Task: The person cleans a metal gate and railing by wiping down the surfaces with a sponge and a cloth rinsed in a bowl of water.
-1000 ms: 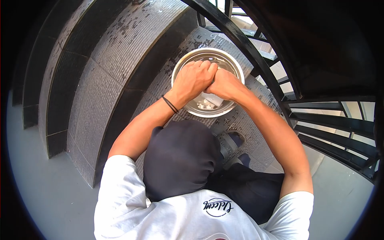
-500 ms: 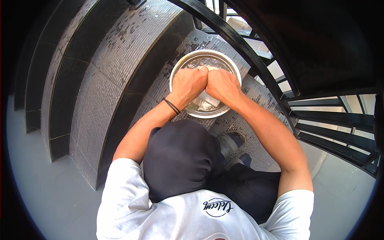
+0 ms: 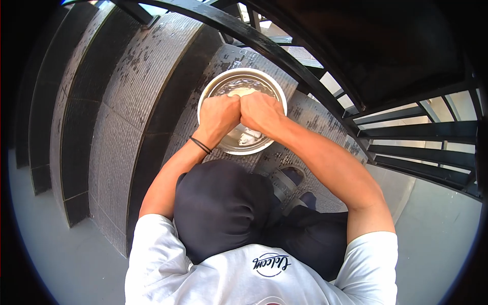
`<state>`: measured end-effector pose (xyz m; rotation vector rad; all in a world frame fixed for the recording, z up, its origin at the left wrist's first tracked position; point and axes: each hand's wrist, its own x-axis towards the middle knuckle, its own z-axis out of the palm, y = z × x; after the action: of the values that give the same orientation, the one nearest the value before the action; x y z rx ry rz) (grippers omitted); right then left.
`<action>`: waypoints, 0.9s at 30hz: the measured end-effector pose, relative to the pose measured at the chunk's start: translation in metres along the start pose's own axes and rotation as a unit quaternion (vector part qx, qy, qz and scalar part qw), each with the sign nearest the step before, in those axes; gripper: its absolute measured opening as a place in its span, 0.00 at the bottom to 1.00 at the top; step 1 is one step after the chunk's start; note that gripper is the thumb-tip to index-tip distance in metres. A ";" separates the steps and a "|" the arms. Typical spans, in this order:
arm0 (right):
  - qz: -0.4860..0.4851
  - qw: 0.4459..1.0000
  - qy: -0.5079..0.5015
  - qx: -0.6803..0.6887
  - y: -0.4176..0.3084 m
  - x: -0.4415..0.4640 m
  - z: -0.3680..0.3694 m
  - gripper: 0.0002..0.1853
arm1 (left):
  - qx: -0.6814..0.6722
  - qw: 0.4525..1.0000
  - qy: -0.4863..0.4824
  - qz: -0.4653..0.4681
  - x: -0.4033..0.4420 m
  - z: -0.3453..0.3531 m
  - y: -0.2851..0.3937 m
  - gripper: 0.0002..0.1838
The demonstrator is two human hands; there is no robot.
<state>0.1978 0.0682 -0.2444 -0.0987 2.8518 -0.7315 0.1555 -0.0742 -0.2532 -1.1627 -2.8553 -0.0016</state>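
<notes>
Left hand [image 3: 218, 116], right hand [image 3: 261, 111] curled closed, together; can't tell on what. Round, pale-rimmed, metal-looking basin [image 3: 243, 72] beneath grip, presumably catching drips.

From where I stand, broad steps [image 3: 137, 91] curve on the left, their ridged grey treads blotched dark above black risers [image 3: 147, 152]. A black metal railing [image 3: 256, 42] sweeps past slats [image 3: 422, 133] on the right, beside a large dark panel [image 3: 406, 56], bright light showing through the gaps. Smooth grey floor [image 3: 86, 254] lies below the steps.
</notes>
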 end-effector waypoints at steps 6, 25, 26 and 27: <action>-0.067 0.994 0.083 0.009 0.008 -0.004 0.006 0.13 | -0.030 0.999 -0.022 0.002 0.004 -0.025 0.003 0.10; 0.183 0.766 0.246 0.566 0.186 -0.230 0.046 0.08 | -0.290 0.833 -0.434 0.184 0.077 -0.106 0.171 0.22; 0.183 0.761 0.247 0.572 0.193 -0.234 0.058 0.08 | -0.251 0.817 -0.498 0.149 0.083 -0.098 0.193 0.22; 0.160 0.685 0.240 0.669 0.201 -0.236 0.074 0.08 | -0.250 0.825 -0.483 0.151 0.083 -0.073 0.202 0.21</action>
<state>0.4408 0.2357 -0.3645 0.8624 1.7600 -2.7120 0.2409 0.1265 -0.1799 -2.2660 -3.5642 -0.2245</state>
